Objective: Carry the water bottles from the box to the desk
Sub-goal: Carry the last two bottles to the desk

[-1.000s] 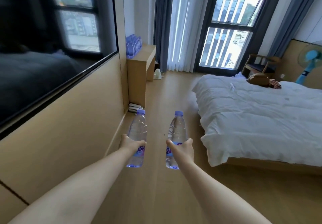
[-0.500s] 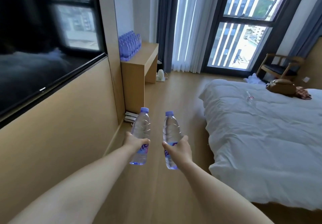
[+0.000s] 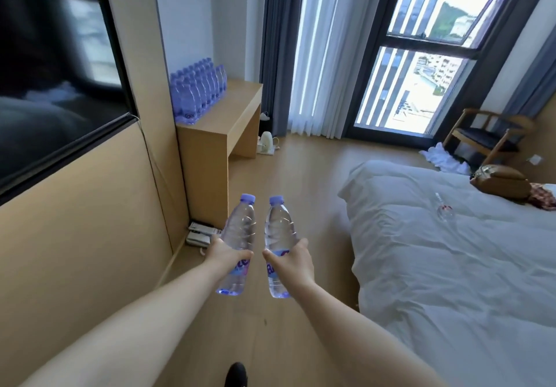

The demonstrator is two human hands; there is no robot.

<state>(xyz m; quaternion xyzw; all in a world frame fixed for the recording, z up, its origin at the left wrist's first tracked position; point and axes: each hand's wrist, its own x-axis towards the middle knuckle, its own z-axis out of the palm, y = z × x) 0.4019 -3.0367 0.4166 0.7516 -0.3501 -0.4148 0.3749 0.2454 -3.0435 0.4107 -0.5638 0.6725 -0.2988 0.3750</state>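
Weight: each bottle looks full, so I'd judge a modest, steady load, easy for one hand.
Stiffness: thin clear plastic, likely to dent under a hard squeeze; the ribbed wall gives some purchase.
Slip: the label band looks like the surest place to hold, and that is where both are taken.
Left hand [image 3: 226, 256]: wrapped round the left bottle [image 3: 237, 243] at its label, upright, carried in the air above the floor.
Right hand [image 3: 293, 261]: wrapped round the right bottle [image 3: 278, 243] the same way, just beside the other, not touching.
Look: clear, water-filled, lilac caps, purple-lettered labels.
Bench [image 3: 240, 106]: ahead by the wall; a block of matching stored bottles [image 3: 197, 96] stands at its near left corner.
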